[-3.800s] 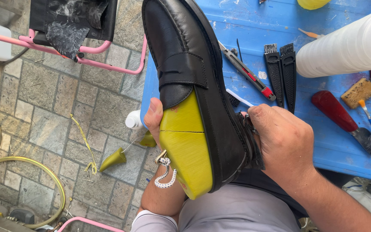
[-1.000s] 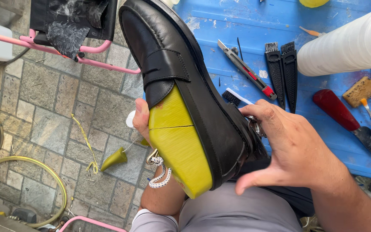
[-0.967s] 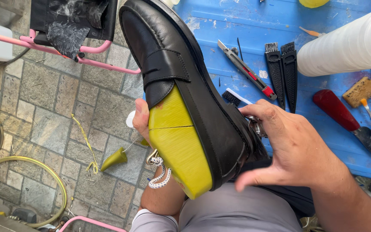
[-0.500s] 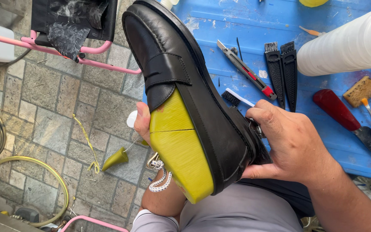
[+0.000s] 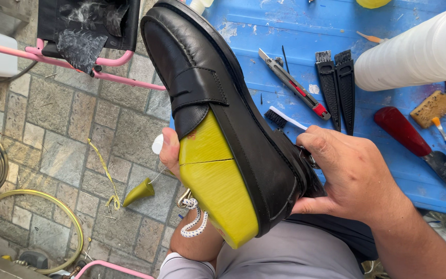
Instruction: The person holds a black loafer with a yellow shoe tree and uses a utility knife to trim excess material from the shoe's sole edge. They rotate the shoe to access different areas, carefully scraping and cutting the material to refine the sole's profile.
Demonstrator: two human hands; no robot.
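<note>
Over your lap, beside the blue table, your hands keep a black loafer tilted with its toe away from you, a yellow-green shoe last filling it. Your left hand pinches the last's edge from beneath; your right hand is closed around the heel. A utility knife and small brush lie on the table nearby.
</note>
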